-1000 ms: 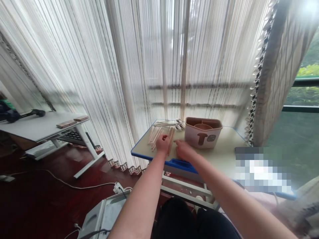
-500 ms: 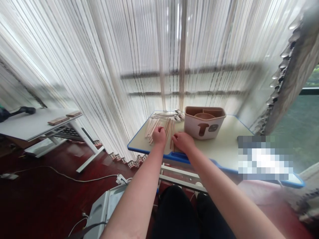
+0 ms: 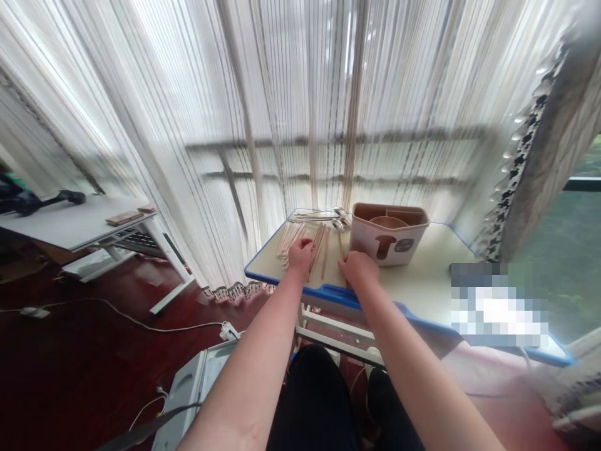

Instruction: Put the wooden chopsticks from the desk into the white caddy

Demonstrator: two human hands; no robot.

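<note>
A pile of light wooden chopsticks (image 3: 290, 236) lies on the left part of a small blue-edged table (image 3: 422, 282). My left hand (image 3: 300, 255) rests on the near end of the pile with its fingers curled down. My right hand (image 3: 359, 268) lies a little to the right, fingers closed on a single brown chopstick (image 3: 340, 243) that sticks out toward the far side. Two more brown chopsticks (image 3: 322, 250) lie between the hands. A pink holder (image 3: 387, 233) with compartments stands just beyond my right hand. Metal spoons (image 3: 328, 216) lie at the table's far edge.
Striped sheer curtains (image 3: 263, 106) hang right behind the table. A white desk (image 3: 75, 222) stands at the left over dark red floor with cables and a power strip (image 3: 228, 330). A grey box (image 3: 188, 394) sits beside my knees. A blurred patch (image 3: 498, 304) covers the table's right part.
My right hand has shifted right, away from the pile, taking one brown chopstick with it. My left hand stays on the pile. The view has swung slightly.
</note>
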